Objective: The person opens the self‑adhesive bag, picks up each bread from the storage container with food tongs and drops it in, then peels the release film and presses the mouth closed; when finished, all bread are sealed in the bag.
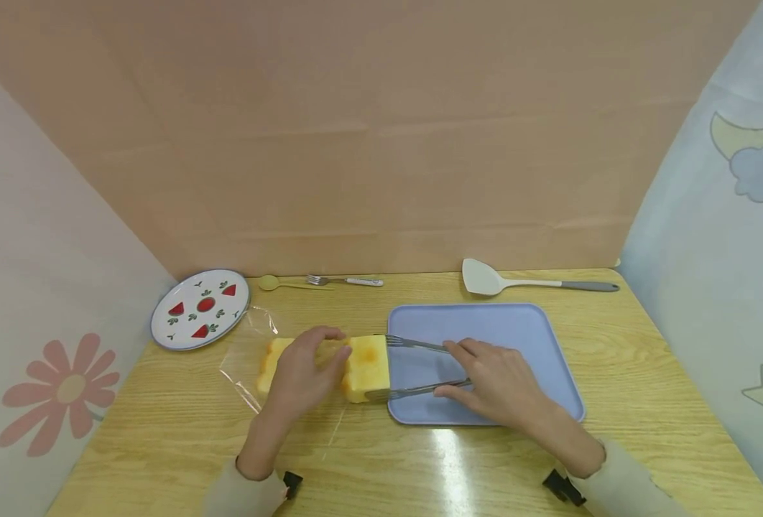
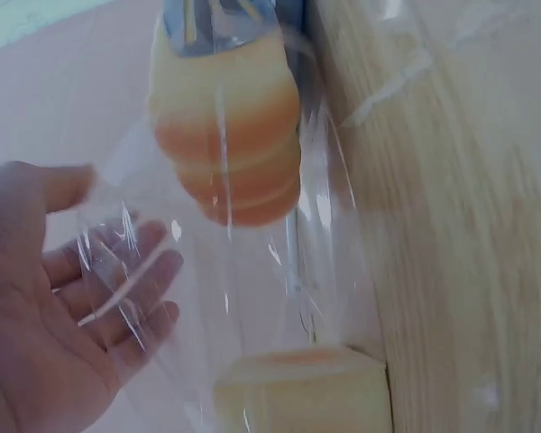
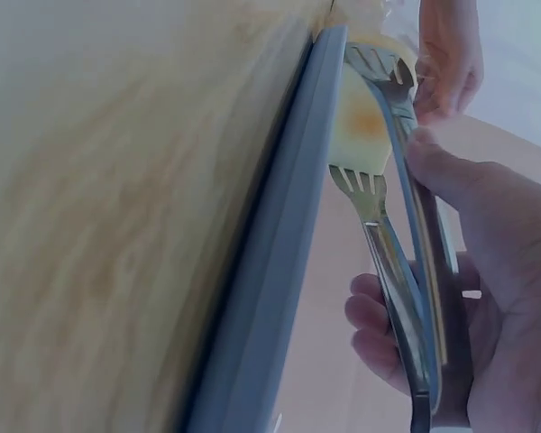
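Note:
My right hand (image 1: 501,380) grips metal serving tongs (image 1: 420,345) with fork-like ends. Their tips lie against two opposite sides of a golden toast-bread piece (image 1: 367,366), just left of the tray. Its browned, lobed top (image 2: 230,171) faces the left wrist camera. To the left, another bread piece (image 1: 271,362) lies in a clear plastic bag (image 1: 242,373), partly behind my left hand (image 1: 307,373). The left wrist view shows that hand with thumb and fingers spread apart, bag film (image 2: 126,271) lying across the fingers.
The lavender tray (image 1: 485,323) lies beneath the tongs on the wooden table (image 1: 355,467). Along the back are a plate (image 1: 184,334) with watermelon drawings, a yellow spoon (image 1: 269,283), a fork (image 1: 362,281) and a white spatula (image 1: 481,278). Cloth walls (image 1: 381,179) surround the table.

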`<state>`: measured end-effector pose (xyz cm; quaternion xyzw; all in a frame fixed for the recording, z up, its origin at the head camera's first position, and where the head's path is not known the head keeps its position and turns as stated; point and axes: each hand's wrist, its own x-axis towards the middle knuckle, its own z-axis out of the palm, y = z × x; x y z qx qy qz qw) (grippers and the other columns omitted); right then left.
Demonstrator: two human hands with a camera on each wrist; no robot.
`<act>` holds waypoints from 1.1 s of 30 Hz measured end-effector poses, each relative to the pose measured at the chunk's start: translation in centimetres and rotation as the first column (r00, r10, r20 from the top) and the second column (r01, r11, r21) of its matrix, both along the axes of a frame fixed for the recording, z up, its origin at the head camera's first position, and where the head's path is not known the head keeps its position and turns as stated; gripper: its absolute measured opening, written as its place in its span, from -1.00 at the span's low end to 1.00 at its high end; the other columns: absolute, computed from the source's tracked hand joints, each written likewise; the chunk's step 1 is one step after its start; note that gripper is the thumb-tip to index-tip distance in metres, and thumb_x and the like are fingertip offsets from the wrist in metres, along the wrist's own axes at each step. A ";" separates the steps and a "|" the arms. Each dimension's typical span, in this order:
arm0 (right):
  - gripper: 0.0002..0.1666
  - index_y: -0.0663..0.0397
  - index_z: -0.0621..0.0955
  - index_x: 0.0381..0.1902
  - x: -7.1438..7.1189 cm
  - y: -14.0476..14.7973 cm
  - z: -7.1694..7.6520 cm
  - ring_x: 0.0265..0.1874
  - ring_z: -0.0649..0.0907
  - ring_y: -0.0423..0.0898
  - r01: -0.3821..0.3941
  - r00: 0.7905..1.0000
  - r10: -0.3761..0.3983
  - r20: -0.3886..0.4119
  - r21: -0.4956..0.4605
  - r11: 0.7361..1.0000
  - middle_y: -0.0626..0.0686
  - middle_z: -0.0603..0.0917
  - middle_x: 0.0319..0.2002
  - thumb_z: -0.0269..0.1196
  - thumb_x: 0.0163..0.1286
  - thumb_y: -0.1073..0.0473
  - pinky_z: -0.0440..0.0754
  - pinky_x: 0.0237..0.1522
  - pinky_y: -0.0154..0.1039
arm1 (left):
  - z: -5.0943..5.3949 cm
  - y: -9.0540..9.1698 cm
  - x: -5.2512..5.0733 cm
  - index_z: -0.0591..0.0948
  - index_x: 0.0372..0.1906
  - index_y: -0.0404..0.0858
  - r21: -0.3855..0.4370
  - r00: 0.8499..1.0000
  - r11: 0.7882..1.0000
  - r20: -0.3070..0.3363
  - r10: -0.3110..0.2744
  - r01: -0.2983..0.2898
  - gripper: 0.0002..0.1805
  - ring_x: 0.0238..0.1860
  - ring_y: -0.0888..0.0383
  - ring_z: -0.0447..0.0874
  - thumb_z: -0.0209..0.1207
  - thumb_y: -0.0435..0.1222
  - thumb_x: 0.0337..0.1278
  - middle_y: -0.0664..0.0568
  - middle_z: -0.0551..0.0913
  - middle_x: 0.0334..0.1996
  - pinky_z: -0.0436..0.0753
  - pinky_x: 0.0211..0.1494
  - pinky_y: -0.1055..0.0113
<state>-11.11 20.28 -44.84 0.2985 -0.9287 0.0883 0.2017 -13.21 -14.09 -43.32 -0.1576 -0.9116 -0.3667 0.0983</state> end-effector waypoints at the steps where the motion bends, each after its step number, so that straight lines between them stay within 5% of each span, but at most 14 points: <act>1: -0.07 0.17 0.77 0.20 0.1 -0.1 0.0 -0.35 0.82 -0.05 0.001 1.000 -0.001 0.006 -0.001 1.000 0.05 0.84 -0.12 0.60 0.18 -0.45 0.72 -0.53 -0.21 | 0.1 0.2 0.0 0.79 0.07 -0.20 -0.022 1.000 1.000 -0.018 0.011 -0.011 -0.77 0.21 -0.17 0.78 0.43 -0.19 0.48 -0.07 0.83 0.09 0.73 0.27 -0.19; 6: -0.07 0.16 0.77 0.21 0.5 -0.4 0.2 -0.36 0.82 -0.06 0.022 0.998 -0.021 0.065 -0.008 1.000 0.04 0.83 -0.11 0.62 0.17 -0.44 0.66 -0.57 -0.26 | 0.3 0.8 -0.2 0.83 -0.16 -0.22 -0.101 0.995 0.994 -0.090 0.037 -0.046 -0.92 0.10 -0.16 0.84 0.49 -0.31 0.34 -0.07 0.87 -0.05 0.80 0.17 -0.14; 11: -0.10 0.16 0.79 0.20 0.6 -0.4 0.4 -0.42 0.81 -0.06 0.019 0.994 -0.016 0.106 -0.023 1.000 0.04 0.86 -0.11 0.64 0.16 -0.41 0.60 -0.60 -0.29 | 0.3 1.1 -0.4 0.84 -0.21 -0.26 -0.088 0.995 0.994 -0.076 0.062 -0.068 -0.97 -0.02 -0.12 0.85 0.49 -0.40 0.33 -0.08 0.86 -0.12 0.83 0.07 -0.10; 20: -0.11 0.13 0.81 0.16 0.1 -0.8 1.0 -0.56 0.69 -0.16 -0.008 0.995 0.010 0.095 -0.017 1.000 -0.02 0.84 -0.23 0.65 0.13 -0.42 0.42 -0.67 -0.38 | -0.3 1.4 -0.4 0.81 -0.22 -0.28 0.049 0.991 0.993 -0.071 0.113 -0.110 -0.96 -0.11 -0.07 0.79 0.49 -0.42 0.32 -0.06 0.83 -0.18 0.79 0.02 -0.08; 26: -0.19 0.10 0.83 0.14 0.2 -0.6 0.6 -0.46 0.83 -0.06 -0.032 0.998 0.035 0.042 -0.056 0.998 0.03 0.89 -0.17 0.59 0.21 -0.41 0.61 -0.63 -0.29 | -0.9 2.3 -0.2 0.78 -0.20 -0.30 0.214 0.991 0.971 -0.062 0.118 -0.102 -0.93 -0.12 -0.04 0.80 0.44 -0.49 0.33 -0.04 0.80 -0.20 0.81 0.09 -0.05; 33: -0.19 0.13 0.84 0.15 0.3 -0.7 0.2 -0.37 0.88 0.00 -0.013 0.998 0.018 0.058 -0.082 0.997 0.09 0.91 -0.14 0.54 0.28 -0.42 0.76 -0.53 -0.19 | -0.6 2.8 -0.1 0.81 -0.25 -0.28 0.264 0.979 0.954 -0.103 0.176 -0.144 -0.93 -0.14 -0.01 0.76 0.48 -0.48 0.33 -0.06 0.79 -0.17 0.75 0.00 0.08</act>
